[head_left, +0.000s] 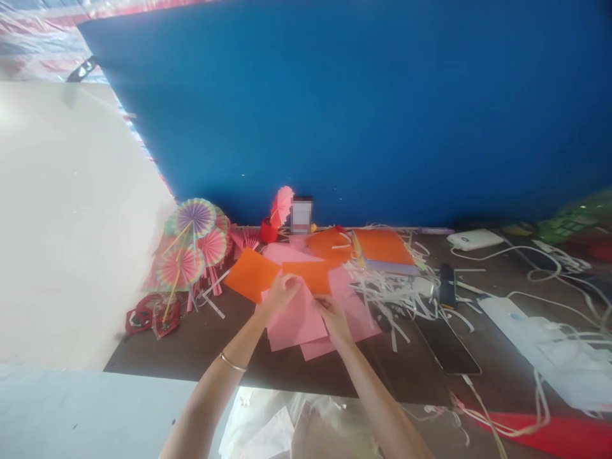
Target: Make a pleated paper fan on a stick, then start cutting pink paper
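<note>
Over the pile of pink paper (294, 325), a small orange paper sheet (308, 273) lies between my two hands. My left hand (283, 291) is closed, its fingertips pinching the sheet's lower left part. At the lower right edge my right hand (332, 315) is also closed, fingers and thumb gripping the same sheet. Just left of my left hand rests another orange sheet (252, 274), partly over the pink paper. Behind the pile sit further orange sheets (329, 244) and a stack with an orange top sheet (385, 247). My fingers hide part of the held sheet's edge.
Folded paper fans (194, 220) stand at the left, by red plastic packets (153, 315). Loose white paper strips (394, 293) cover the table right of the pile. A black phone (447, 345), white cables and a white power bank (475, 240) lie farther right. A blue panel (358, 115) rises behind.
</note>
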`<state>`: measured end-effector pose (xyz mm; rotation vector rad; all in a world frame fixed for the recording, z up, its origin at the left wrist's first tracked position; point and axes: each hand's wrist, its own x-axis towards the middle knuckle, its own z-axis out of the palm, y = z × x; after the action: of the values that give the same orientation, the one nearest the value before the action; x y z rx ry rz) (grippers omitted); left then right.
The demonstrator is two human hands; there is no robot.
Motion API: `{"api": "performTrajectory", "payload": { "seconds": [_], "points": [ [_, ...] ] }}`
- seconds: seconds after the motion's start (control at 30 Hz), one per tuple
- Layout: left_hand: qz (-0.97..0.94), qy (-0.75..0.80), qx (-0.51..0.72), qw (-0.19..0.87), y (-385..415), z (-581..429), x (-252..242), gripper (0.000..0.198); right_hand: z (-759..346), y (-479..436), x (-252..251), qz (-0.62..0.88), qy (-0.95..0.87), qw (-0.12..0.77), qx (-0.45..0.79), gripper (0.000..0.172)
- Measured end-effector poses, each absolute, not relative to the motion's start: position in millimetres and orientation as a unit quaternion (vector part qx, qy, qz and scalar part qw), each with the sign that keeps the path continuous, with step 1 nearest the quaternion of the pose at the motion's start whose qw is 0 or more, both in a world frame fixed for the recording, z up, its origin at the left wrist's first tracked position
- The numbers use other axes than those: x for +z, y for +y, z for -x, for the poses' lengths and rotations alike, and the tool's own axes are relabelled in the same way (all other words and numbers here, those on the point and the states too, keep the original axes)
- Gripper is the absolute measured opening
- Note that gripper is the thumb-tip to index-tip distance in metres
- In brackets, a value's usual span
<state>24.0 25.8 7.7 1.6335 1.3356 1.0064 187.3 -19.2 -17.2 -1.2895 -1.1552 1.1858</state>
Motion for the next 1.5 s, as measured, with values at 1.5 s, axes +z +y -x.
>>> {"api": "performTrajectory", "payload": {
  "seconds": [1.5],
  "points": [
    [-0.52, 0.507, 0.536, 0.43, 63, 8, -31, 0.047, -226, 31, -4, 0.537, -0.532, 0.495, 0.428, 0.027]
  ]
}}
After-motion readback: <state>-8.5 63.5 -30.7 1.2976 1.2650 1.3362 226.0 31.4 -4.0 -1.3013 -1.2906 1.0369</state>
